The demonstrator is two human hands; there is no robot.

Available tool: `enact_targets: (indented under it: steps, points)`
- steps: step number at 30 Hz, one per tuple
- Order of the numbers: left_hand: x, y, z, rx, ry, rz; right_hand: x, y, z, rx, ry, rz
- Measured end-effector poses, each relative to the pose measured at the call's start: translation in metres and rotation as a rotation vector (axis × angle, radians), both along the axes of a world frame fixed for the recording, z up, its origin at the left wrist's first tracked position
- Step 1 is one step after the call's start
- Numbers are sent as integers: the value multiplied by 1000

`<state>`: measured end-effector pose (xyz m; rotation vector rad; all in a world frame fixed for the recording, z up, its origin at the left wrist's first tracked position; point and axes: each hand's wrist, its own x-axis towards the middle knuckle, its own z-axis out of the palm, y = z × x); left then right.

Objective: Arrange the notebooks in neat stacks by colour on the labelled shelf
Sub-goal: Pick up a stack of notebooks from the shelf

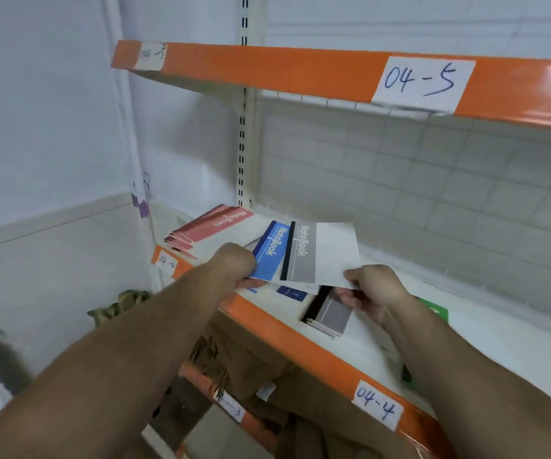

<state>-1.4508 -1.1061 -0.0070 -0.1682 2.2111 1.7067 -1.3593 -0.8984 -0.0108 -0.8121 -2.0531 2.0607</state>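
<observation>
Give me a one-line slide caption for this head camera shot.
Left hand holds a blue notebook and right hand pinches a grey notebook over shelf 04-4, beside a red stack.

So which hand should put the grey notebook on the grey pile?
The right hand. It pinches a corner of the grey notebook, and the grey pile lies just below it. The left hand is busy holding the blue notebook.

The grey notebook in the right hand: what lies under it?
A dark blue notebook and a grey stack on the shelf show partly below the held notebook; it and the right hand cover the rest.
</observation>
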Motion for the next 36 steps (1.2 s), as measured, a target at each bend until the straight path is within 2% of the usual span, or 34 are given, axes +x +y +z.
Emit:
enact_targets:
  steps: [4,13,21,32,36]
  points:
    - [-28,12,1,-117,24,-105,-3,-5,1,-2,-4,-121]
    - [-54,3,-12,-623,444,-364,14,-32,-2,-11,7,-325]
    - [-61,2,-17,-794,611,-545,27,-50,-2,-19,30,-444]
    - [-63,3,-12,-1011,651,-582,38,-41,-6,-6,34,-456]
    - [-51,11,-5,-1047,760,-537,49,-30,-3,-15,37,-447]
